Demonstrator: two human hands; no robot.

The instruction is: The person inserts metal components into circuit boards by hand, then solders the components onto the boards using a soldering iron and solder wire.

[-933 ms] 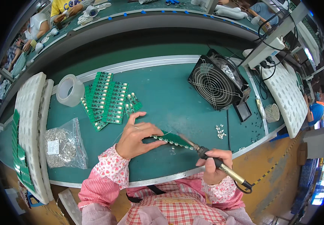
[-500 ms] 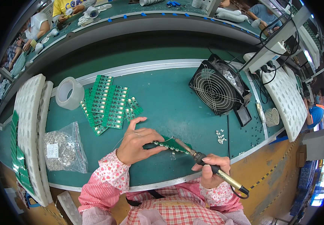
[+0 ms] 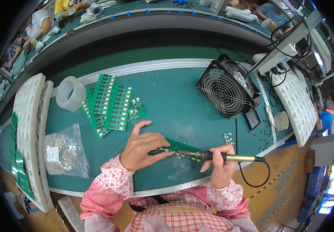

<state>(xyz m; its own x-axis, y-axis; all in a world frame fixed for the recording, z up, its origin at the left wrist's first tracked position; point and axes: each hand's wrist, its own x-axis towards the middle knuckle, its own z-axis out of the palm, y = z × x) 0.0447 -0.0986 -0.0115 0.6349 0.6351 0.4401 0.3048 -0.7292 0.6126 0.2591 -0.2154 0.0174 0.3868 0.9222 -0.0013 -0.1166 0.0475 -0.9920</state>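
Left hand [image 3: 142,149]: my thumb and fingers pinch the near-left end of the circuit board [image 3: 180,145].
Circuit board: between my hands, over the table [image 3: 167,100]; likely light, stiff, fragile; best held by its edges.
Right hand [image 3: 223,166]: curled around the soldering iron [image 3: 206,155].

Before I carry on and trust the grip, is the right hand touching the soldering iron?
Touching. The head view shows the right hand wrapped around the soldering iron, which emerges on both sides.

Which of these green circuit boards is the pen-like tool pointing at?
The board pinched in the left hand, with the soldering iron at its near edge. The others are unheld: a pile beyond that hand, more boards by white foam at far left.
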